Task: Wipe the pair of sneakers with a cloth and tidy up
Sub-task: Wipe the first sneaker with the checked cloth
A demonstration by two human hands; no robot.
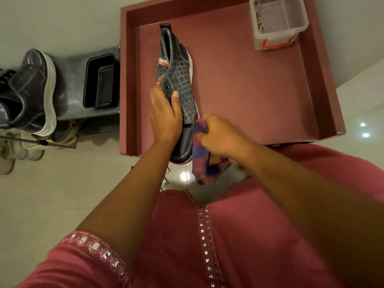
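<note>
1. The left hand grips a dark sneaker by its laced upper, with the thumb lying across the eyelets and the fingers wrapped round the far side.
2. The right hand holds a bunched purple and orange cloth, its fingers curled round the fabric, and the cloth touches the toe end of the sneaker.
3. The sneaker is lifted above a maroon table with raised edges. Its heel points away from the person and its toe points back towards them, past the table's near edge.
4. The sneaker's side has a pattern of small squares, a white sole edge and a red, white and blue stripe near the ankle.
5. The loose end of the cloth hangs down below the right hand, over the floor in front of the table.
6. The second sneaker of the pair sits on a grey shoe rack to the left, well apart from the hands.
7. A black tray rests on the same rack, between the second sneaker and the table.
8. A clear plastic box stands on the table's far right corner.
9. Pale shoes sit on the floor under the rack.
</note>
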